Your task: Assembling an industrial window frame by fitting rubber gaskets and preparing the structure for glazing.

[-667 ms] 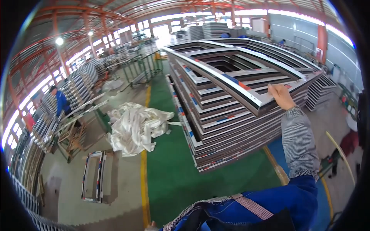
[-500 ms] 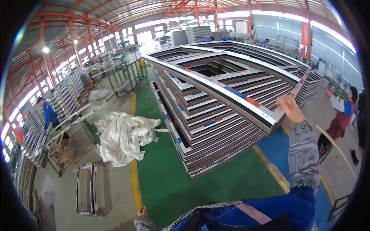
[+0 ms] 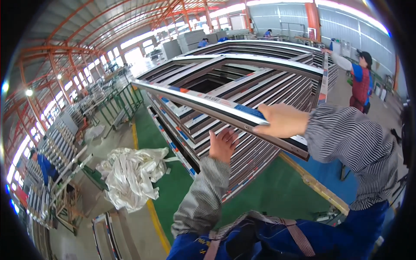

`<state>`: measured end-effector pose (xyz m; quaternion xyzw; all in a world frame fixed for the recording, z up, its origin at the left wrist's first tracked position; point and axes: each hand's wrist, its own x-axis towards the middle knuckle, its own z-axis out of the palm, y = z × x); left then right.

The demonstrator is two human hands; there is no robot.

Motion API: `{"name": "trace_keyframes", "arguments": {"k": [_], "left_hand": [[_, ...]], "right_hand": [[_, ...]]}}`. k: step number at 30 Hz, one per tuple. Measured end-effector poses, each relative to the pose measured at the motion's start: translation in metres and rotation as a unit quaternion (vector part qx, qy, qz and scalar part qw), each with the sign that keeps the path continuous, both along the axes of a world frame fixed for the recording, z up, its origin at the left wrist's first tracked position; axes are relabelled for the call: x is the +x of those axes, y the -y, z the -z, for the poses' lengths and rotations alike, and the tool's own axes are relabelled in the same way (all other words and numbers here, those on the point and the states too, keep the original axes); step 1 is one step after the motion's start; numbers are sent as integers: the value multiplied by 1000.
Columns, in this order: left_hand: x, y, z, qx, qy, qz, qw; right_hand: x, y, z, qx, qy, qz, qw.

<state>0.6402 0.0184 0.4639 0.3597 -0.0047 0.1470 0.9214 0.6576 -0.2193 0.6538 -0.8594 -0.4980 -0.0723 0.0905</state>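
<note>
My right hand (image 3: 284, 120) clasps the frame (image 3: 199, 97), seemingly to steady it; eight o'clock from there, my left hand (image 3: 222, 145): half-open, empty.

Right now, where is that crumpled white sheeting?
In the head view, the crumpled white sheeting lies on the floor left of the stacked frames, spilling across the yellow line onto the green strip.

There are two hands (image 3: 288, 120), two stripy sleeves (image 3: 353, 138), one big pile of frames (image 3: 251, 162) up close, one heap of white cloth (image 3: 130, 175), and one person (image 3: 359, 86) wearing red.
</note>
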Motion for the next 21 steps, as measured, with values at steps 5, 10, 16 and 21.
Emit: {"name": "trace_keyframes", "arguments": {"k": [5,10,16,21], "left_hand": [[56,7,-64,-65,115,10,991],[67,2,-59,-77,105,-157,979],[21,41,-63,-64,23,-114,991],[-79,157,-60,-99,62,-47,992]], "right_hand": [[-12,-14,2,-6,4,102,995],[-34,-33,7,85,9,125,988],[-81,5,10,55,-36,132,989],[-169,102,7,-7,-39,181,983]]}}
